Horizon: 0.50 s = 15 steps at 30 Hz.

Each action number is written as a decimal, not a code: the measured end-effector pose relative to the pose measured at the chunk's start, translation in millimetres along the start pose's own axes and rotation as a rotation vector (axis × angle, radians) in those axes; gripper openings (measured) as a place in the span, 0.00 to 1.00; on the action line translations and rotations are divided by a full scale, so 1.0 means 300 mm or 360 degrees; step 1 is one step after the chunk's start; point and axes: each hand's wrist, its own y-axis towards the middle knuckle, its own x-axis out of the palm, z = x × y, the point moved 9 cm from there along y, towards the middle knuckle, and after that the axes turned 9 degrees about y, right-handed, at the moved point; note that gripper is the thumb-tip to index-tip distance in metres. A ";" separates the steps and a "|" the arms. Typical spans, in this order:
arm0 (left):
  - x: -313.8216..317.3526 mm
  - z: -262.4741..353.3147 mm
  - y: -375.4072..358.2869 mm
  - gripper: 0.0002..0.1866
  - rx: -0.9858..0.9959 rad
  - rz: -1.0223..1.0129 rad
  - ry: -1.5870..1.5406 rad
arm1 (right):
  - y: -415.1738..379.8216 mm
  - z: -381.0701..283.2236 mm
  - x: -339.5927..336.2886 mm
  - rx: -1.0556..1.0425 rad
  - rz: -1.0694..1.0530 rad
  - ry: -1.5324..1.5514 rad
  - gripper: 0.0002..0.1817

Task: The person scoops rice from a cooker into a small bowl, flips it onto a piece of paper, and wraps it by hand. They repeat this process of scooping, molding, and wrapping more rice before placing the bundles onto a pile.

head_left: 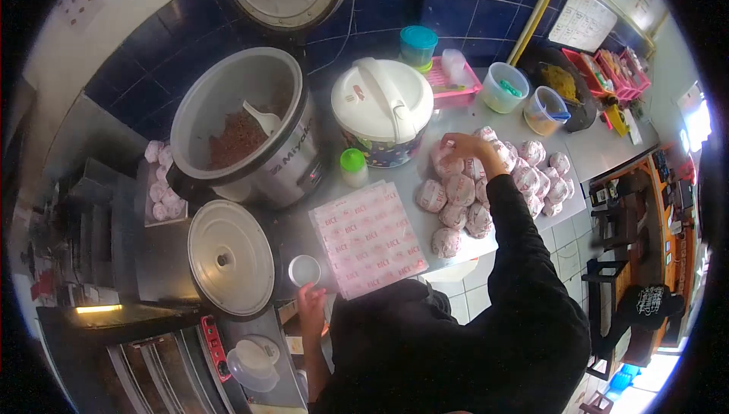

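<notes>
My right hand (472,150) reaches across to the far side of a pile of paper-wrapped balls (460,189), its fingers curled over one wrapped ball (444,160). The balls are white with red print, stacked against each other on the metal counter. Down at the counter's near edge, my left hand (311,306) has its fingertips on the rim of a small white cup (304,270), which looks empty. Between my hands lies a stack of printed wrapping paper (370,239), flat and close to my body.
A large cooker (285,160) holds brown rice and a white scoop (263,118). Near it are a metal lid (231,258), a white-lidded rice container (376,99) and a green-capped shaker (353,165). More wrapped balls fill a tray (168,219) at left. Plastic tubs (504,89) stand behind.
</notes>
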 end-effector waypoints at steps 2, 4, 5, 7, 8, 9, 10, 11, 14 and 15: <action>0.011 -0.007 0.003 0.30 -0.0006 -0.0012 -0.0008 | 0.025 -0.041 0.055 -0.0178 -0.0126 0.0436 0.30; 0.020 -0.005 0.009 0.30 -0.0010 -0.0019 -0.0017 | 0.132 0.008 0.119 -0.0339 -0.0088 0.0406 0.31; 0.024 0.001 0.008 0.30 0.0008 -0.0031 -0.0037 | 0.161 0.003 0.131 -0.0494 -0.0055 0.0382 0.32; 0.018 0.015 -0.004 0.30 0.0021 -0.0038 -0.0052 | 0.161 -0.011 0.137 -0.0405 -0.0091 0.0405 0.31; 0.010 0.015 -0.008 0.29 -0.0009 -0.0005 -0.0075 | 0.164 -0.011 0.140 -0.0314 -0.0125 0.0425 0.30; 0.005 0.015 -0.013 0.28 -0.0043 0.0035 -0.0103 | 0.173 -0.014 0.149 -0.0225 -0.0166 0.0439 0.30; 0.008 -0.003 -0.008 0.28 -0.0055 0.0067 -0.0114 | 0.196 0.000 0.160 -0.0242 -0.0196 0.0428 0.30; -0.013 -0.008 0.003 0.28 0.0043 0.0255 0.0003 | 0.215 0.001 0.156 -0.0355 -0.0121 -0.0018 0.27; -0.034 -0.050 0.032 0.32 0.0172 0.0418 0.0220 | 0.218 -0.010 0.167 -0.0800 0.0011 -0.0337 0.17; -0.037 -0.037 0.034 0.37 0.0539 0.0552 0.0534 | 0.186 -0.065 0.153 -0.0688 0.0021 -0.0346 0.18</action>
